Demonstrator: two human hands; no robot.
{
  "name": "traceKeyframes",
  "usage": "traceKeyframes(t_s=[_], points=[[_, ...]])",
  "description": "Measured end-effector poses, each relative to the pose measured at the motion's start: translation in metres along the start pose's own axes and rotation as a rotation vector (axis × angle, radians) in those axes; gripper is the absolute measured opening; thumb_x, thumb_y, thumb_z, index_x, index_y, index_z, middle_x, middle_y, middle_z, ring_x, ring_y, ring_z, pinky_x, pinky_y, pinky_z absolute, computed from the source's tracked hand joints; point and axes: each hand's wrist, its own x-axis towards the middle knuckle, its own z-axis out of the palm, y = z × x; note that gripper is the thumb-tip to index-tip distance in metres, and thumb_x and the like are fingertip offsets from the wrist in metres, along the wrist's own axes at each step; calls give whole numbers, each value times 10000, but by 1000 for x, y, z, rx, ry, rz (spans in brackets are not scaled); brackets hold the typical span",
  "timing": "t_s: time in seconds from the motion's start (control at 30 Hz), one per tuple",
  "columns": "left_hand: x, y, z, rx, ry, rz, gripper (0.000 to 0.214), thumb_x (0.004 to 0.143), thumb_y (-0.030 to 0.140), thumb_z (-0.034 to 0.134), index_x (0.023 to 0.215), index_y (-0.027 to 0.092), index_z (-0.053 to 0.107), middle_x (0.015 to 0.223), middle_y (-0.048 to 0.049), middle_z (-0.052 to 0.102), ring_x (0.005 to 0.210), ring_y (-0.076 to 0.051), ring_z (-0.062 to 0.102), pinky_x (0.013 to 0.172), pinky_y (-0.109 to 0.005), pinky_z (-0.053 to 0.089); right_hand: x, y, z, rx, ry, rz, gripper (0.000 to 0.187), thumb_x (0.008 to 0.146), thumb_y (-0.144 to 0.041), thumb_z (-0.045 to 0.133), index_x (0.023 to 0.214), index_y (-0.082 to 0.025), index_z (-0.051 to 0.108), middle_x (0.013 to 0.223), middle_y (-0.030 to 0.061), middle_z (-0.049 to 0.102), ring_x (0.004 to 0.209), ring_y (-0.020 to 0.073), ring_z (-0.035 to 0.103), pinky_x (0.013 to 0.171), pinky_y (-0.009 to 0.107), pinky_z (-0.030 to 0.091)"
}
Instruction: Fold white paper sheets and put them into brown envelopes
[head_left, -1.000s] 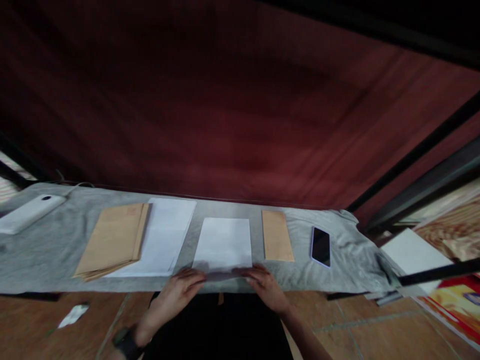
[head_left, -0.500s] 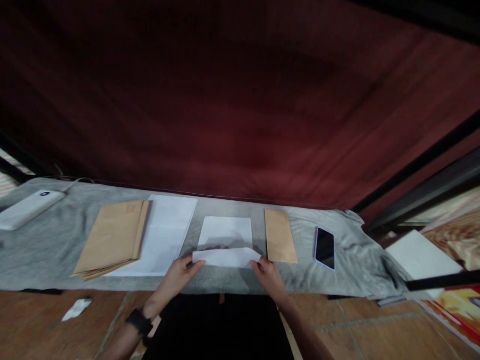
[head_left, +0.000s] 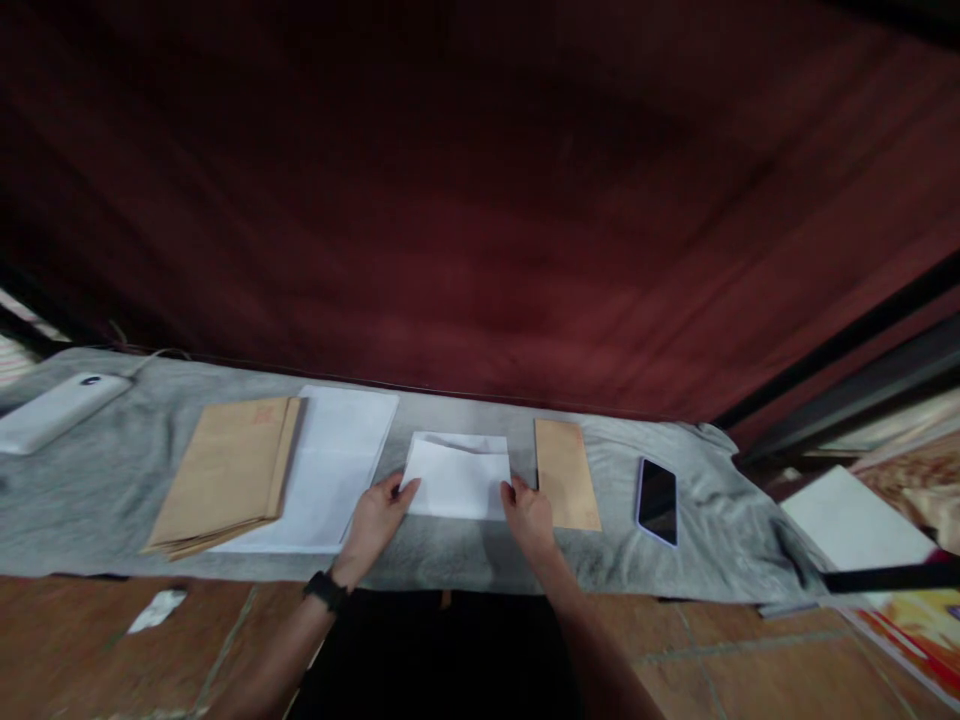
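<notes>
A white sheet of paper (head_left: 457,485) lies in front of me, its near part folded up over the rest; a narrow strip of the back layer shows beyond the folded edge. My left hand (head_left: 382,510) grips its left edge between thumb and fingers. At the right edge, my right hand (head_left: 526,510) holds the paper the same way. Just right of that hand lies a brown envelope (head_left: 568,475). To the left rests a stack of larger white sheets (head_left: 337,465), partly covered by a pile of brown envelopes (head_left: 221,470).
Grey cloth (head_left: 450,560) covers the narrow table. A phone (head_left: 658,502) lies to the right, and a white device with a cable (head_left: 64,410) at the far left. Behind the table hangs a dark red curtain (head_left: 480,250). A white board (head_left: 855,515) stands beyond the right end.
Both hands have moved slightly away from me, and the raised near part of the paper now lies over the sheet. The view has shifted a little.
</notes>
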Motion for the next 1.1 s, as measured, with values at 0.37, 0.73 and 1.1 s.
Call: traceKeyframes(t_s=[0.37,0.73,1.1], points=[[16,18,7,416,38,-88,414,1010,459,374,1066,179,673,854,-92,758,796,-228,712,640,-282,405,21,-10,10,-121,30,47,365,1054,-323,398,1056,-136,711,753,139,748,703,232,742,661,300,554],[19,24,20,618,105,-75,530,1029,453,275,1197,107,640,856,-178,753,852,-295,743,643,-310,461,33,-15,14,-133,-12,117,360,1052,-299,405,1235,-106,648,846,163,755,751,245,746,687,322,533],[19,23,27,654,128,-57,479,1038,411,244,1181,145,616,877,-156,758,846,-296,748,656,-337,510,27,-20,19,6,185,-139,420,998,-196,454,1407,-121,517,1406,199,564,1237,301,559,1037,465,428]])
